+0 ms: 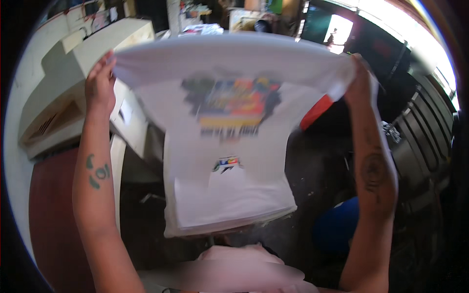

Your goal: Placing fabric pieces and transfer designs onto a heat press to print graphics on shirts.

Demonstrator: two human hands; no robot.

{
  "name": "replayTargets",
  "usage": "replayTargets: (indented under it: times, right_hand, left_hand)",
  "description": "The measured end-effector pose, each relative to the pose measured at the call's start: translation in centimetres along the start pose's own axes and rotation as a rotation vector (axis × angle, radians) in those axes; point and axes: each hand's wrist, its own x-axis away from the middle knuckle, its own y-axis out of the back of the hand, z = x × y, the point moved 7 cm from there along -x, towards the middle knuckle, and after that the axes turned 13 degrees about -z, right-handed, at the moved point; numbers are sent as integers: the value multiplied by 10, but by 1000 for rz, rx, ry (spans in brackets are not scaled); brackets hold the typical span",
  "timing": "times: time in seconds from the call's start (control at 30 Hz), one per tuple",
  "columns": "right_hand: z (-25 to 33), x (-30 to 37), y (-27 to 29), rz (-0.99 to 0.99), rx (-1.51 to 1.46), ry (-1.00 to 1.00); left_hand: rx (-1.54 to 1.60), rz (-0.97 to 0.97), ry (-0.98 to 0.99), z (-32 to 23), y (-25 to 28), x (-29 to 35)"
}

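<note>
Both arms are raised, and a white T-shirt (161, 73) with a colourful print stretches between my hands, blurred by motion. Its left top corner is pinched in my left hand (101, 88). At the other corner my right hand (360, 80) grips the cloth, its fingertips partly hidden by the fabric. A red patch of cloth (316, 112) shows below the shirt's right side. Beneath the held shirt lies a flat layered pile of white cloth (234, 210), close in front of my body; a smaller print shows above it. Where the held shirt ends and the pile begins I cannot tell.
A large cream machine or cabinet (63, 97) stands at the left above a dark red panel (53, 219). To the right are grey metal bars (425, 127) and a blue rounded object (337, 224). More folded cloth (202, 29) sits at the back.
</note>
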Motion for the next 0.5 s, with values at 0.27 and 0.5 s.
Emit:
replayTargets:
  times: [0.27,0.5]
  right_hand:
    - [-55,75,38,-37,47,-218]
    - [-231,212,175,1,521,-579]
  left_hand:
    - [-165,133,127,54,42,77]
    - [-460,95,497,197,162,223]
